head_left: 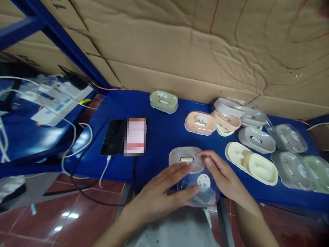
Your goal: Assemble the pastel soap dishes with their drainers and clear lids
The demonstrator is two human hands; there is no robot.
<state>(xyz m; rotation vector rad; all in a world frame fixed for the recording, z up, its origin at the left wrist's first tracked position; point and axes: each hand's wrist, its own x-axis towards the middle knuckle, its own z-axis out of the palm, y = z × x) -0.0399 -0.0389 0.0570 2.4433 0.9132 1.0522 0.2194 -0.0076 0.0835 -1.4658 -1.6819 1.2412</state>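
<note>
**Head view: seating the clear lid on the grey base**

Head camera looks down on a blue table (pixel 164 137) set against a cardboard wall (pixel 205 51). Along the right side of that table lie many soap boxes (pixel 257 139), grey, cream, peach and clear, some overlapping; a green box (pixel 163 101) sits alone near the wall. Two phones (pixel 124 136) lie left of centre, with cables running off the edge.

At the near edge rests the grey base (pixel 185 158), and the clear lid (pixel 203 187) with its round sticker is just in front of it, overlapping its front rim.

Your left hand (pixel 164 192) lies flat with fingers stretched out, fingertips on the base and thumb touching the lid. Your right hand (pixel 223 178) curls loosely over the lid's right side, fingertips at the base's rim; I cannot tell whether it is truly pinching.

As I judge it, line the lid's rim up with the base all round before pressing, keep both hands on opposite sides, and press evenly so the thin plastic does not twist. Work a little further from the table edge.
</note>
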